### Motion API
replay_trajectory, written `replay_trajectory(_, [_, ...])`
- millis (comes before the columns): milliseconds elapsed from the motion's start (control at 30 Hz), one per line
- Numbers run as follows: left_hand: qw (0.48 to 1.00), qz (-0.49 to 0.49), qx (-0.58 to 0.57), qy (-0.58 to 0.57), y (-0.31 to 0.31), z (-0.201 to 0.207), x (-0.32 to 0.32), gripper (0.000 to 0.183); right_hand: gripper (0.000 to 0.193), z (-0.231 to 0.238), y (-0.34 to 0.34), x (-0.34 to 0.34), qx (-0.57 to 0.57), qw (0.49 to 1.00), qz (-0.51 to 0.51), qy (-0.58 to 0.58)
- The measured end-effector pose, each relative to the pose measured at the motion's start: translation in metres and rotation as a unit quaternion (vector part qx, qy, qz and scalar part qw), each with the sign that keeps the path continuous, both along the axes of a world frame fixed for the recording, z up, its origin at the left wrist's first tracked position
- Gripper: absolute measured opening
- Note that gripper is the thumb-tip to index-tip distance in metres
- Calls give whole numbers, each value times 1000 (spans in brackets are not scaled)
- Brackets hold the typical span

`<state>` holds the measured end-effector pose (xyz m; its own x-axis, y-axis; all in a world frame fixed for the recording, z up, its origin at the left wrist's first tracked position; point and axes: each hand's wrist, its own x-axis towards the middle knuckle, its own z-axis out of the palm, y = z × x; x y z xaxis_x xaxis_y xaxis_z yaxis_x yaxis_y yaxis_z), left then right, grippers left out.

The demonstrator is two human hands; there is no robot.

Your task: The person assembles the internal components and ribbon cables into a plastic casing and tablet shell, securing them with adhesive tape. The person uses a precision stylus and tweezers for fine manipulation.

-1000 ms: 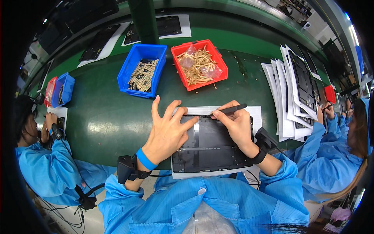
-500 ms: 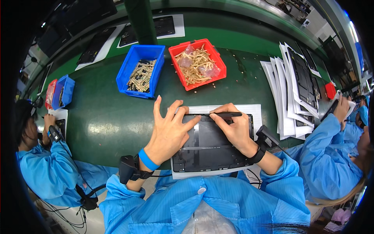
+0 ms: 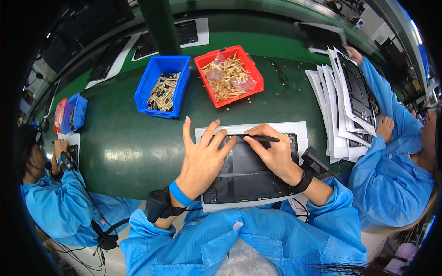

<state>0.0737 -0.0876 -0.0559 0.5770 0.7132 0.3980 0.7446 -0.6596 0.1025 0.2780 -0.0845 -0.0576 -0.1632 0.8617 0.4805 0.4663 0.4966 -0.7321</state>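
A flat black tablet-like housing (image 3: 251,186) lies on a white sheet (image 3: 301,131) in front of me. My left hand (image 3: 198,163) is open, its fingers spread over the housing's far left corner, with the thumb tip resting by the far edge. In my right hand (image 3: 278,158) is a slim black pen-shaped tool (image 3: 267,138), pinched between thumb and fingers. Its tip end is hidden by my fingertips, at the far edge close to my left thumb. Whether anything small lies under the fingertips cannot be made out.
Beyond my hands stand a blue bin (image 3: 139,87) of small strips and a red bin (image 3: 260,85) of tan strips and clear plastic. At right is a stack of housings interleaved with white sheets (image 3: 322,108). Co-workers sit on both sides; one's hand (image 3: 353,54) reaches past the stack.
My right hand and the tool have shifted slightly left along the far edge. The co-worker at right has stretched an arm forward to a blurred dark panel on a white sheet.
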Motion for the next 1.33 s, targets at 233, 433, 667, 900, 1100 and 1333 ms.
replay_trajectory(233, [999,16,36,14,-6,-4,9,40,13,-3,1,1,18,1000,10,-6])
replay_trajectory(433, [1000,-1,4,-18,-1,3,4,39,14,6,-6,6,66,993,52,-83])
replay_trajectory(667, [953,-150,-153,-215,47,6,13,9,15,1,-15,11,164,947,108,-255])
replay_trajectory(900, [937,-246,-218,-118,75,7,16,8,14,-1,-15,11,214,928,117,-281])
replay_trajectory(1100, [924,-261,-248,-126,79,5,13,8,13,-1,-15,11,200,936,113,-268])
replay_trajectory(1333, [949,-153,-213,-173,56,9,-23,13,7,-11,-8,18,35,994,65,-79])
